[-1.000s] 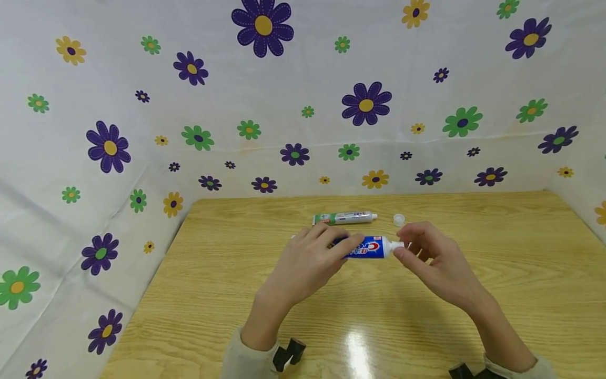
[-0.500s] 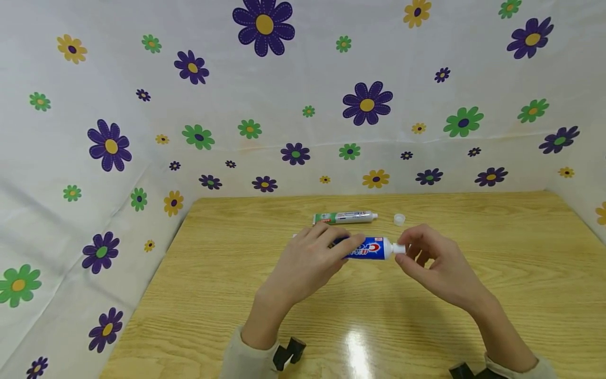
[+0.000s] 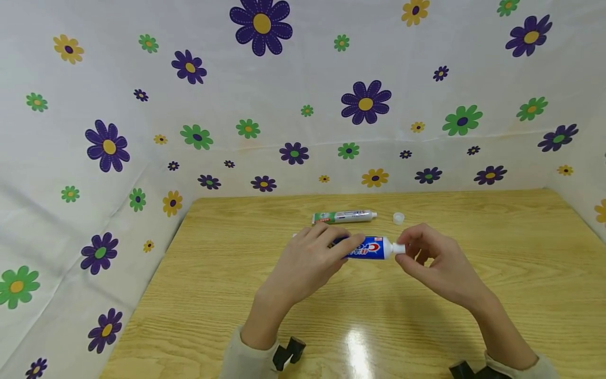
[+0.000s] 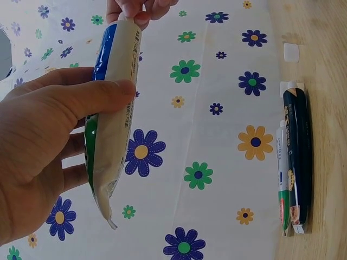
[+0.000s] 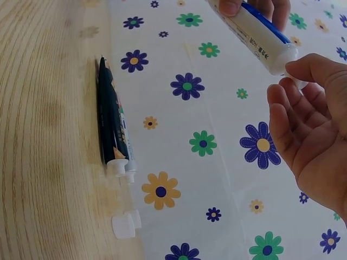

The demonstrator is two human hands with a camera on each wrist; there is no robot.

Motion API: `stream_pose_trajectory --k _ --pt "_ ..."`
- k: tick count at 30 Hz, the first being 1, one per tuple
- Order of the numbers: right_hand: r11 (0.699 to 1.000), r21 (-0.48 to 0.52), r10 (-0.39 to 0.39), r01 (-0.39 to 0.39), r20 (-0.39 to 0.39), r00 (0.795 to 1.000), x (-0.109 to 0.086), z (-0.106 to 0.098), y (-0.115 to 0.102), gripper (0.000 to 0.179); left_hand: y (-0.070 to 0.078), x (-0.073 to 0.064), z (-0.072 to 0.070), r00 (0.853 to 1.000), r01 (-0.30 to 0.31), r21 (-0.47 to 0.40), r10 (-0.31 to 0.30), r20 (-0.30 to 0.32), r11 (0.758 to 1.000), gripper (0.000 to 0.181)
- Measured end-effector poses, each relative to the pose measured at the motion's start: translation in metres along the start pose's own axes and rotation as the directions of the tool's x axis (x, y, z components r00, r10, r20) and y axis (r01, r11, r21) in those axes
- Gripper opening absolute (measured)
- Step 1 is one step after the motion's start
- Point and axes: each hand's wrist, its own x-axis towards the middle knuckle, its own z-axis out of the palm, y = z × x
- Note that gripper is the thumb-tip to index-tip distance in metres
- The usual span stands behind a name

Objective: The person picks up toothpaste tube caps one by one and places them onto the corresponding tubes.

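Left hand [image 3: 310, 260]: fingers and thumb clasp the blue toothpaste tube [image 3: 371, 248].
Blue toothpaste tube: above the table [image 3: 213, 273], its nozzle end pointing to 3 o'clock in the head view.
Right hand [image 3: 437, 266]: thumb and fingertips pinch the small white cap [image 3: 399, 248] at that end.
Green-and-white tube [image 3: 347, 217]: on the table, at 11 o'clock from the blue one.
Loose cap [image 3: 399, 218]: on the table, 12 o'clock from the pinched one.
Dark tube [image 4: 299, 157]: beside the green-and-white one, at its 3 o'clock in the left wrist view.
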Motion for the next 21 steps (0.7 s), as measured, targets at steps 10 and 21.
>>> stream_pose_trajectory --k 10,21 --pt "0.998 -0.011 0.061 -0.061 0.008 0.998 -0.0005 -0.0015 0.0001 0.031 0.0003 -0.0005 -0.0004 1.0 -0.001 0.012 0.001 -0.006 1.0 0.048" --pt "0.993 -0.042 0.109 -0.108 0.001 0.994 -0.0004 -0.0013 -0.0015 0.022 0.0006 -0.0008 -0.0007 1.0 0.0 0.011 0.001 -0.006 1.0 0.049"
